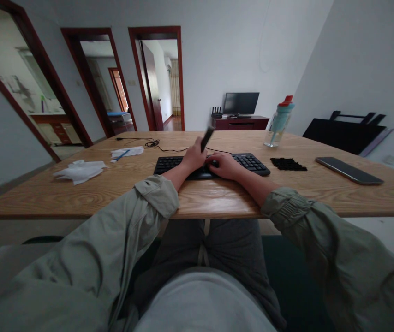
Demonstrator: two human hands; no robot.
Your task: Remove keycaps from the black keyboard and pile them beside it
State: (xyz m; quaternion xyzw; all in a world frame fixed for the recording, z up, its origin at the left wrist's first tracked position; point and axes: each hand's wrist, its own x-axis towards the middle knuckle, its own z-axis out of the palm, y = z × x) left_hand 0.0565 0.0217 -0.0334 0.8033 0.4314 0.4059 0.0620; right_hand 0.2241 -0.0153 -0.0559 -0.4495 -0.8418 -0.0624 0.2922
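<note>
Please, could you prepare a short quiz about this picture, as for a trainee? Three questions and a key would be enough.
1. Which hand holds the dark, stick-like object?
2. True or false: the crumpled white papers lie to the right of the keyboard.
3. Which of these lies farthest to the right on the wooden table?
A. the bottle
B. the small black pieces
C. the dark phone-like slab

Key:
1. The left hand.
2. False; they lie to its left.
3. C.
</note>
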